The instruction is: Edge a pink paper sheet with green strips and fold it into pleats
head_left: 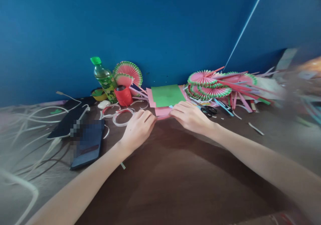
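My left hand [139, 128] and my right hand [188, 116] are both closed, on either side of a narrow pink paper strip [163, 117] that spans the gap between them. Each hand pinches one end of it. Just behind the strip lie pink paper sheets [162, 111] with a green sheet [167, 96] on top. White tape rings [122, 118] lie left of my left hand. Black-handled scissors [209, 110] rest beyond my right hand.
Pleated pink-and-green paper fans [213, 86] are piled at the back right. A bottle [105, 81] and a red roll [123, 96] stand at the back left. A phone [87, 144], a black tablet [69, 121] and cables cover the left side.
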Available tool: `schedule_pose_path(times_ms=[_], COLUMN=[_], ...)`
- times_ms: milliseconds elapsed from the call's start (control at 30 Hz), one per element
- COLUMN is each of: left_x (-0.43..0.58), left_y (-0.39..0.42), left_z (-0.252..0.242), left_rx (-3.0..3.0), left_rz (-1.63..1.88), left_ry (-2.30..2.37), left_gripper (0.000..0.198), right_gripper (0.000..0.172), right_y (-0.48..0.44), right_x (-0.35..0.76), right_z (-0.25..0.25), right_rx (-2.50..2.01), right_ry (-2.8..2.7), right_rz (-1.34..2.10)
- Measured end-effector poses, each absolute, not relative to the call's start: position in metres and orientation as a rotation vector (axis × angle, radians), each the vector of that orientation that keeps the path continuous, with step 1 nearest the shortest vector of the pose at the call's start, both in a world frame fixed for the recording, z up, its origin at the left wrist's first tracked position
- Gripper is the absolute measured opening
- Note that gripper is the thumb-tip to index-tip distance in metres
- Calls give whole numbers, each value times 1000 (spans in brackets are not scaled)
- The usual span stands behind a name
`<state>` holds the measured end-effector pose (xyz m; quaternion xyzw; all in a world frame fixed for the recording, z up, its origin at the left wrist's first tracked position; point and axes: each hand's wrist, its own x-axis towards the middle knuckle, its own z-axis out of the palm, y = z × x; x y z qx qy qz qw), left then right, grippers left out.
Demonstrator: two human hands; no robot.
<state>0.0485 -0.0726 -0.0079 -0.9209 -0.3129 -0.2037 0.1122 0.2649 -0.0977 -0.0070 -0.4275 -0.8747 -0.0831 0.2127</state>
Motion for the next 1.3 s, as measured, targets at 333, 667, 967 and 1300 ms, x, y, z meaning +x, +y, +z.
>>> schedule_pose_path(times_ms=[333, 667, 967, 1300], left_x=[49, 34, 30, 31], left_y=[-69, -43, -34, -39], left_z=[-11, -8, -18, -16], left_rx=[-3195, -3433, -3573, -3558], left_rz=[-359, -140, -174, -158], left_ry=[-1179, -1536, -1570, -1575], left_gripper=[16, 24, 18, 15], right_gripper=[12, 19, 11, 14], right_y=[-90, -78, -77, -78], right_x=[275, 283, 281, 277], right_z=[-16, -31, -36, -39], right_rx=[-1200, -1348, -1364, -1457], right_ry=[-2550, -2306, -2210, -2181], right_rz=[411, 704, 763, 607])
